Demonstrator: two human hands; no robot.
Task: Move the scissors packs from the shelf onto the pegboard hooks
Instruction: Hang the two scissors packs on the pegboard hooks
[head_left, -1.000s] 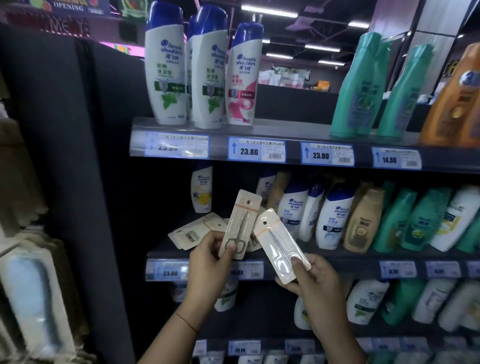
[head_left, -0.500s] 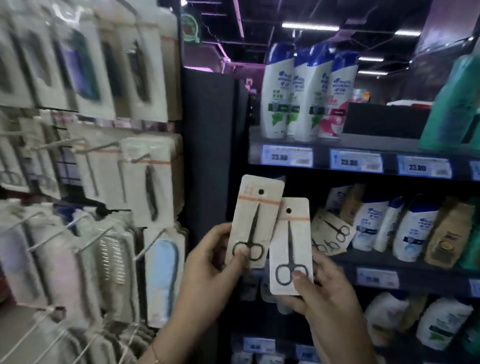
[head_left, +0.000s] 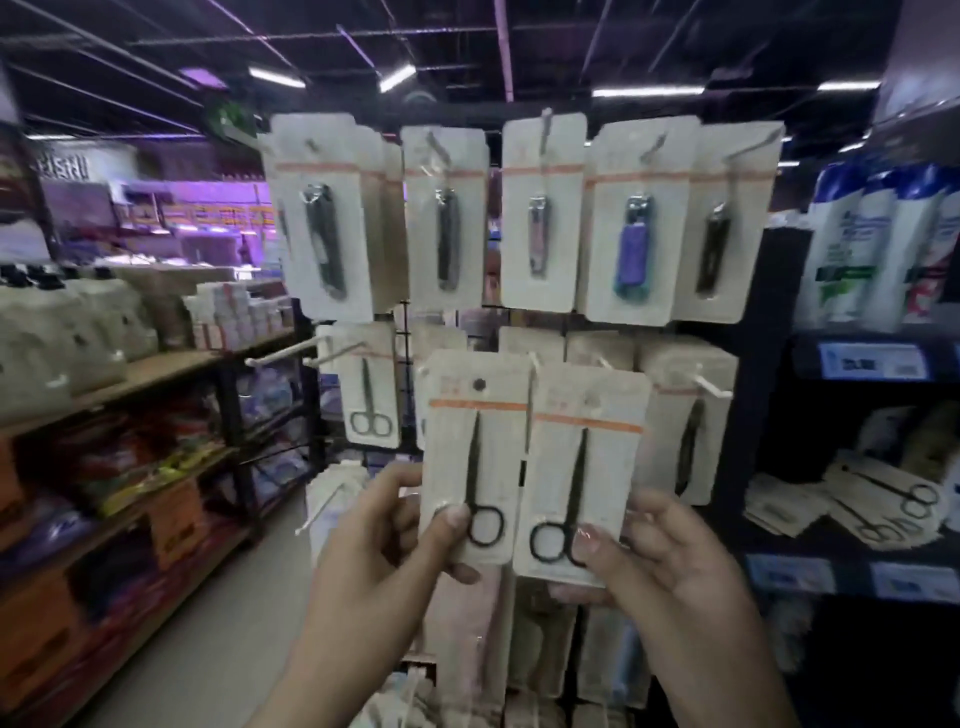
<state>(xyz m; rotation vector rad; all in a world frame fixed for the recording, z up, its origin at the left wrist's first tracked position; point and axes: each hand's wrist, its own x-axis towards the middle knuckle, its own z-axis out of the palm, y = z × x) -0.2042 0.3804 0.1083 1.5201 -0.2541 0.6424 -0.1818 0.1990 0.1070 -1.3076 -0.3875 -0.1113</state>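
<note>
**A:** What is closest to the camera?

**B:** Two bare hands, raised side by side. The left hand (head_left: 387, 535) pinches the lower edge of one scissors pack (head_left: 474, 452), thumb pressed flat on the front next to the black finger loops, the other fingers tucked behind the card. The right hand (head_left: 662, 558) pinches a second scissors pack (head_left: 582, 467) the same way, thumb on the front over the loops, fingers curled behind.

**A:** How are the packs held?

**B:** Both upright, blades pointing up, their inner edges touching or slightly overlapping. Each is a pale card with an orange stripe near the top. The left one shows a round hanging hole above its stripe.

**A:** And just behind them?

**B:** The pegboard display (head_left: 488, 332). The packs sit in front of its middle row. To the left, a hung scissors card (head_left: 366, 387) shares that row, with a bare white hook (head_left: 288, 351) jutting out just beside it. Another white hook (head_left: 714, 387) shows at the right, above a further hung card.

**A:** Higher up?

**B:** A top row of carded nail clippers (head_left: 524, 218), five columns across.

**A:** Off to the sides?

**B:** On the right, a dark shelf (head_left: 852, 551) with more scissors packs (head_left: 883, 501) lying flat, and shampoo bottles (head_left: 883, 244) on the level above. Far left, blurred store shelving (head_left: 130, 374) with boxed goods.
</note>
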